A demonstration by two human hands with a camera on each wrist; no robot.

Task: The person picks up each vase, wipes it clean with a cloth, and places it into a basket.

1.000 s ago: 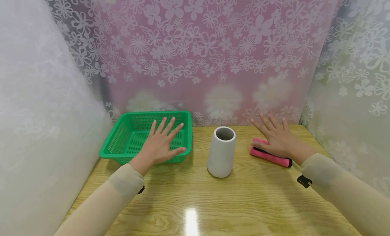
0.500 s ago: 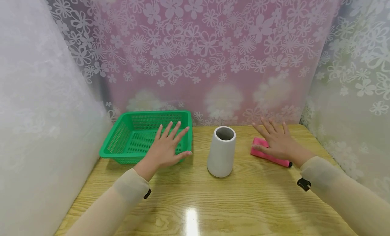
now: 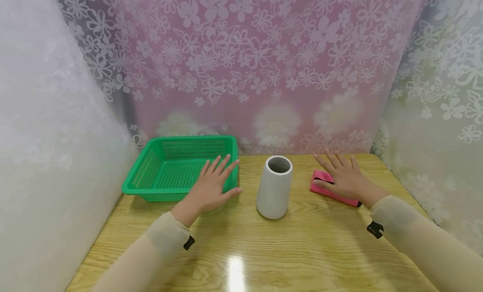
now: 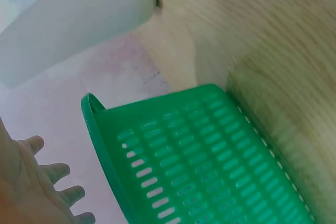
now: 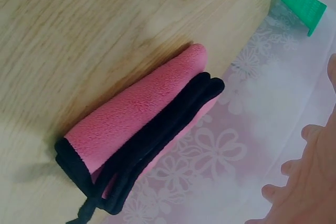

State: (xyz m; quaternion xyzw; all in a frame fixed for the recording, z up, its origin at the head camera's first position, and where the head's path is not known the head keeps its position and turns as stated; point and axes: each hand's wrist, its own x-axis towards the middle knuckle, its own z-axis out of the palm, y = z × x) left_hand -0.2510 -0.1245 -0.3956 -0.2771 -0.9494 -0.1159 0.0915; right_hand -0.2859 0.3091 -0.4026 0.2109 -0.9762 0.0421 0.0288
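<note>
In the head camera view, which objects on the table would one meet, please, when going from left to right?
Green basket → white vase → folded pink cloth with black edging.

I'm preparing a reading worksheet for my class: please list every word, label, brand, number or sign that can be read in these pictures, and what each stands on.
None: no readable text in any view.
The green basket, white vase and pink cloth show no lettering.
The curtain shows flowers, not writing.
</note>
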